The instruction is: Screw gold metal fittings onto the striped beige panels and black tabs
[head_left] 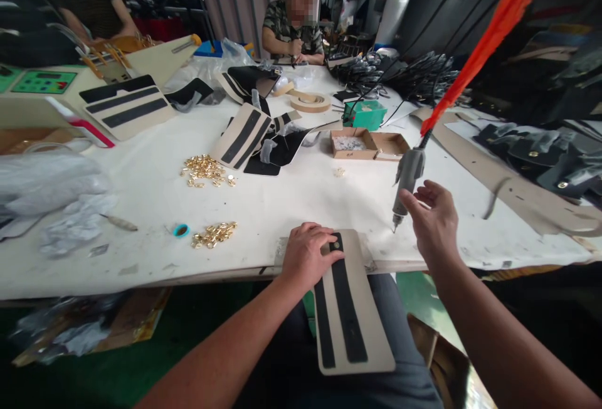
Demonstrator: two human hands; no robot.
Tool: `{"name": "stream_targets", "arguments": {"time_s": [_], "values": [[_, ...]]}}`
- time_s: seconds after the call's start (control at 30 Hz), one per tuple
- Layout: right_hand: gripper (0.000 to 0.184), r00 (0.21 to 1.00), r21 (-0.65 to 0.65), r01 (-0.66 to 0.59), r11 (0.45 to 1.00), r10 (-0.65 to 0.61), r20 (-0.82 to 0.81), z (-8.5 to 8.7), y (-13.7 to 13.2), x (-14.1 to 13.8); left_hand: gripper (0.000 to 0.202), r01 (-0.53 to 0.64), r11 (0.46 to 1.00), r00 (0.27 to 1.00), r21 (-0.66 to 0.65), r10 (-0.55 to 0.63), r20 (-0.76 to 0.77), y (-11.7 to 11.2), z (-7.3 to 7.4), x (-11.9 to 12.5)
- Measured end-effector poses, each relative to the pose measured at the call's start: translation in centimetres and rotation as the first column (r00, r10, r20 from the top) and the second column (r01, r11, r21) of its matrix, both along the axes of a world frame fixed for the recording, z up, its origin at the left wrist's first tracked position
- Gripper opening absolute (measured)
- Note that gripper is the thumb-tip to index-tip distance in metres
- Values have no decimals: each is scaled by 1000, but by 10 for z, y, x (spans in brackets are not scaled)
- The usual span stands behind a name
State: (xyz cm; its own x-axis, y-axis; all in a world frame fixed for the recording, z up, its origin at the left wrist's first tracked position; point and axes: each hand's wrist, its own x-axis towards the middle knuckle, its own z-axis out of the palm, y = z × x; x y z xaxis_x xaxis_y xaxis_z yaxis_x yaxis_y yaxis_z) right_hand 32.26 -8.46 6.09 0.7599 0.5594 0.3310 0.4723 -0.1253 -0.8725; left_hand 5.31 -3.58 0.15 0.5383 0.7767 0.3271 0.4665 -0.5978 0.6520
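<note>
My left hand [310, 251] grips the upper end of a beige panel with black strips [345, 296], thumb and fingers around a small metal fitting [337, 246] on one strip. The panel rests partly on the table edge and slopes down over my lap. My right hand [435, 217] is open, fingers spread and curved, beside a grey electric screwdriver [410, 174]. Its thumb is close to the tool's body; whether they touch I cannot tell. Point down, the screwdriver hangs from a cable wrapped in orange cloth [470, 51]. Gold metal fittings [215, 234] lie in a pile left of the panel.
Farther back are another gold pile [204, 169], striped panels [243, 136], small cardboard boxes [353, 144] and a green box [364, 114]. A blue-rimmed lid [181, 230] and a pointed tool [120, 223] lie left. One person [294, 26] sits across the table, another [94, 7] at far left.
</note>
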Motion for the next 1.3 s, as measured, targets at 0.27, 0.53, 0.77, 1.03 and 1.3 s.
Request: {"name": "stream_targets", "arguments": {"time_s": [0.27, 0.53, 0.77, 1.03, 1.3], "values": [[65, 991, -249, -131, 959, 135, -2, 5, 55, 9, 30, -15, 1000, 1000, 14, 15, 19, 0, 0, -1], [43, 933, -176, -223, 959, 157, -324, -1, 67, 12, 31, -10, 1000, 1000, 22, 10, 30, 0, -1, -1], [38, 839, 217, -366, 905, 421, -345, 22, 30, -35, 30, -11, 1000, 1000, 15, 10, 23, -1, -1, 1], [40, 704, 357, -504, 787, 613, -358, 4, 14, -111, 33, -14, 999, 1000, 45, 13, 25, -1, 0, 1], [43, 737, 326, -496, 805, 589, -333, -7, 19, -119, 34, -11, 999, 1000, 40, 10, 16, -1, 0, 1]]}}
